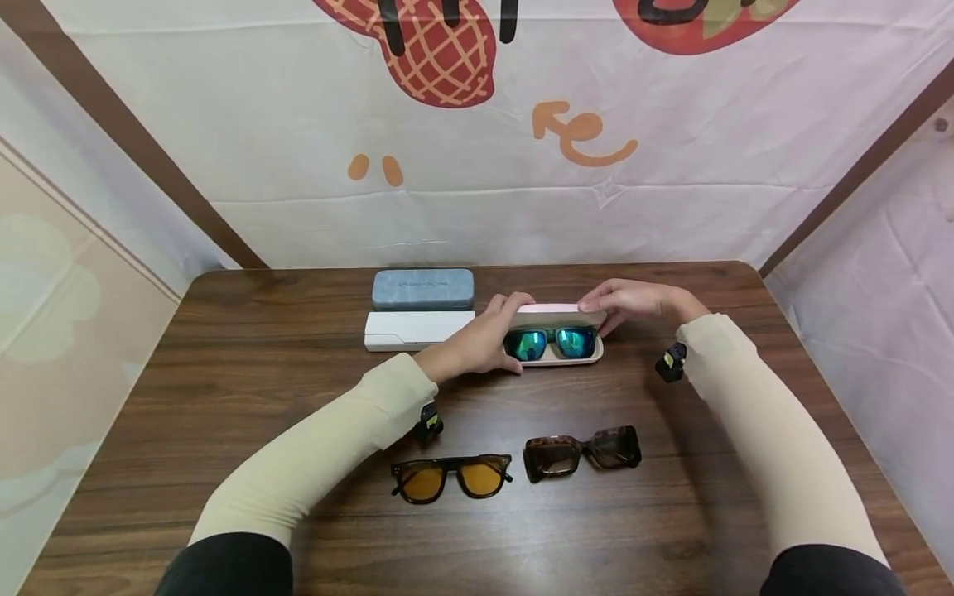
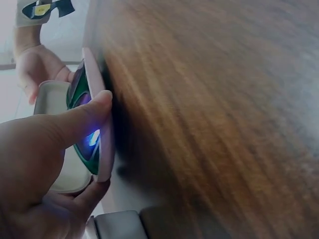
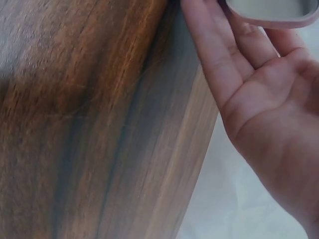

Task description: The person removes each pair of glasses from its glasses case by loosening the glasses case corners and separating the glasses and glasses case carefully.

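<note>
A pink glasses case with a pale lining is open near the back of the table, its lid raised. Sunglasses with green-blue mirrored lenses lie in its base, lenses facing the front. My left hand grips the case's left end; in the left wrist view its thumb crosses the front rim beside a lens. At the opposite end, my right hand holds the lid's right corner, thumb at the lid's edge. The right wrist view shows the right hand's fingers reaching along behind the lid.
Left of the pink case lie a white glasses case and, behind it, a blue-grey one, both closed. Nearer the front are amber-lensed sunglasses and tortoiseshell sunglasses. A printed cloth hangs behind the wooden table.
</note>
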